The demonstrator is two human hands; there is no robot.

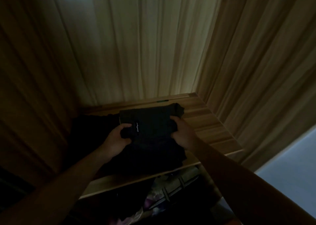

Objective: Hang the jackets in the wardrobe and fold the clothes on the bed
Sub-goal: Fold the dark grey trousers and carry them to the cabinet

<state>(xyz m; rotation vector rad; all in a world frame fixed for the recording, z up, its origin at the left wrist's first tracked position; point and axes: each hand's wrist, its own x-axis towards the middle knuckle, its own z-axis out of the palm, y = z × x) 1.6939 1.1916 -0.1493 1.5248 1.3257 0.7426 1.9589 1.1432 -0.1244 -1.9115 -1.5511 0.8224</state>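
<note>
A folded black garment (150, 122) with a small white-lettered label lies on a wooden wardrobe shelf (208, 122). It sits on top of other dark clothes (150, 156) stacked on the shelf. My left hand (118, 137) grips the garment's left edge, fingers curled round the fabric. At the garment's right edge my right hand (181, 130) holds it with curled fingers. The scene is very dark, so the fabric's folds are hard to tell.
Wooden wardrobe walls (256, 62) rise at the back, left and right of the shelf. More dark cloth (89, 125) lies at the shelf's left. Below the shelf hang clothes on hangers (171, 190). A pale surface (294, 159) shows outside at the right.
</note>
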